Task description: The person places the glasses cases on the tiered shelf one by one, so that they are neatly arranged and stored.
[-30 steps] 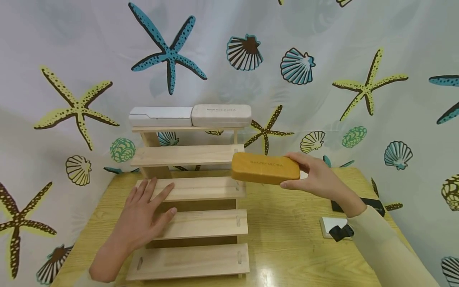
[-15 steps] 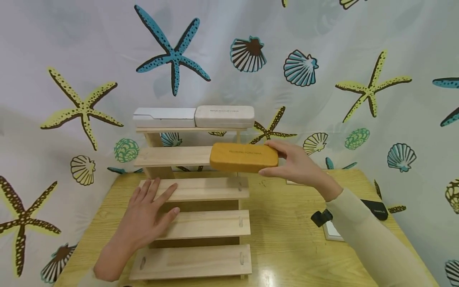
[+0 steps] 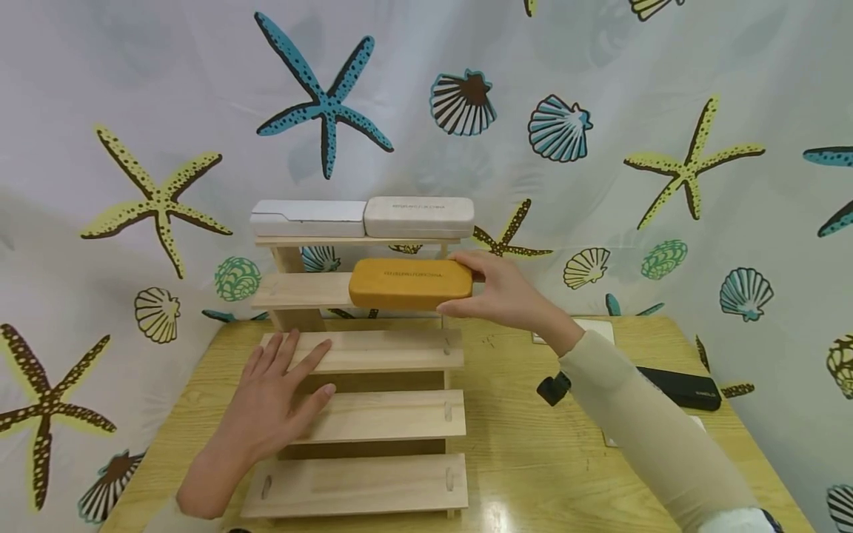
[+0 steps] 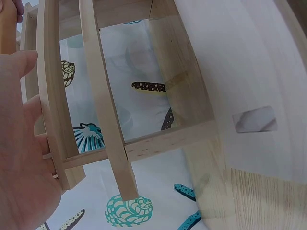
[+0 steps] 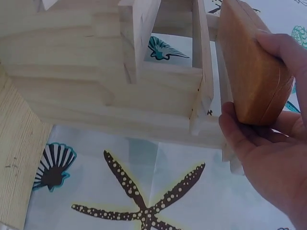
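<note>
An orange glasses case (image 3: 406, 283) with printing on top lies between the thumb and fingers of my right hand (image 3: 503, 292), which grips its right end. The case is over the right part of the second board (image 3: 300, 290) of a stepped wooden rack; whether it touches the board cannot be told. In the right wrist view, the case (image 5: 252, 72) stands close beside the rack's slats, with fingers beneath its lower edge. My left hand (image 3: 273, 407) rests with fingers spread on the left part of the middle board (image 3: 380, 352). In the left wrist view, the left hand (image 4: 24, 143) lies against the rack's edge.
On the rack's top board sit a white case (image 3: 308, 219) and an off-white case (image 3: 420, 217), side by side. A black case (image 3: 683, 389) and a white item (image 3: 596, 328) lie on the wooden table (image 3: 520, 429), partly behind the right arm. A patterned curtain hangs behind.
My right hand has carried the orange glasses case left and slightly up, from the rack's right side to over the second board. The left hand has stayed on the middle board.
</note>
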`<act>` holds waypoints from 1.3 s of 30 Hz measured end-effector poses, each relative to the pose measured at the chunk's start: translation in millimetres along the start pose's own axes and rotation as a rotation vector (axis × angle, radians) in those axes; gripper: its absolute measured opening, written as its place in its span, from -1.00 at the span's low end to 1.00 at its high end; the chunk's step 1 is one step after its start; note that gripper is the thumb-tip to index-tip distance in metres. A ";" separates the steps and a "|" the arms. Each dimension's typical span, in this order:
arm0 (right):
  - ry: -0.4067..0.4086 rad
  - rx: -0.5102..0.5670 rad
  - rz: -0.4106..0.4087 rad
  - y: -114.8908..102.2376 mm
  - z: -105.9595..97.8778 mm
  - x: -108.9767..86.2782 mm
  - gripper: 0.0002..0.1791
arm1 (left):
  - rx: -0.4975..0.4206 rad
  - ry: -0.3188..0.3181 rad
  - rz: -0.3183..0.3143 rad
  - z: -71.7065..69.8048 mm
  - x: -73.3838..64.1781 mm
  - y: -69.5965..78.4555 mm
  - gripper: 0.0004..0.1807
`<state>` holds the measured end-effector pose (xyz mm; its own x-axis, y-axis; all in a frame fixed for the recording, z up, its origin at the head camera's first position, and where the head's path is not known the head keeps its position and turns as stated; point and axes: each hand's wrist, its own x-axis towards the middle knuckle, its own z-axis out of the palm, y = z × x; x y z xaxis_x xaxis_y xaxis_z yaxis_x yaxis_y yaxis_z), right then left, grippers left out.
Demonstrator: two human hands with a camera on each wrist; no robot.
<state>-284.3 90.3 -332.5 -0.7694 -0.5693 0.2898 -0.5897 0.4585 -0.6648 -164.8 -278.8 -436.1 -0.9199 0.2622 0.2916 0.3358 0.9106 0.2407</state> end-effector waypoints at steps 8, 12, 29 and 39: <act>-0.036 0.034 -0.016 -7.4 17.6 24.2 -0.28 | -0.003 0.015 0.009 0.5 0.8 -0.2 -0.29; -0.033 -0.001 -0.046 -10.0 29.4 34.2 -0.33 | -0.005 0.015 0.014 1.3 0.5 -0.7 -0.29; -0.067 -0.024 0.007 -28.4 62.6 68.3 -0.14 | 0.000 0.011 0.004 3.8 -1.4 -1.0 -0.30; -0.085 -0.026 0.015 -35.6 74.1 84.5 -0.13 | 0.004 0.006 -0.001 4.0 0.8 -2.5 -0.29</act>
<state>-310.1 -24.6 -335.4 -0.7551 -0.6176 0.2201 -0.5856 0.4843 -0.6500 -167.2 -279.6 -440.2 -0.9190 0.2594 0.2969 0.3340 0.9123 0.2369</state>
